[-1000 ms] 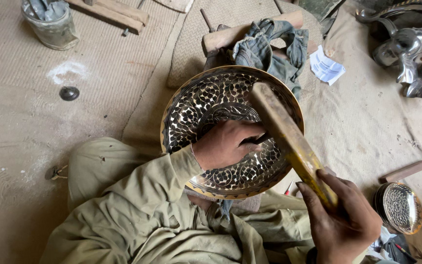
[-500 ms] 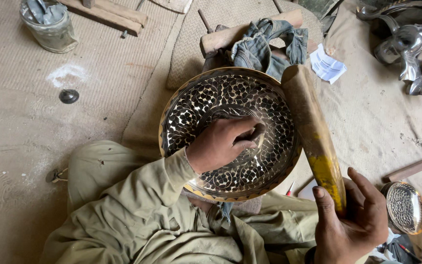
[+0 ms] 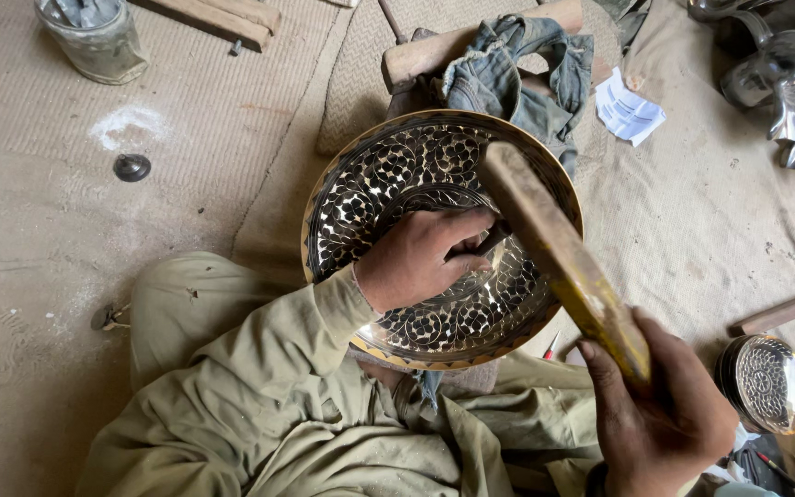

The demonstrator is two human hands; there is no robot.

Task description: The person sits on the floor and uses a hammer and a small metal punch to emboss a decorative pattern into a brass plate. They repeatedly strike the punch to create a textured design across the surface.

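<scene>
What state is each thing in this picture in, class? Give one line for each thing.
Left hand: inside the bowl, gripping a thin metal tool.
Right hand: closed round the wooden mallet's handle.
Wooden mallet: raised, slanting over the bowl.
Engraved brass bowl: tilted, open side up.
Small engraved dish: lying on the cloth.
Glass jar: upright, holding tools.

brass plate [image 3: 397, 184] with black floral engraving, yellowish wooden mallet [image 3: 563, 258]

The left hand [image 3: 425, 258] covers the middle of the large round engraved brass bowl [image 3: 388, 175], hiding all but the end of the thin tool [image 3: 494, 241] it pinches. The frame's top edge cuts the grey glass jar [image 3: 94, 41] at upper left and the shiny metal pieces [image 3: 784, 74] at upper right.
</scene>
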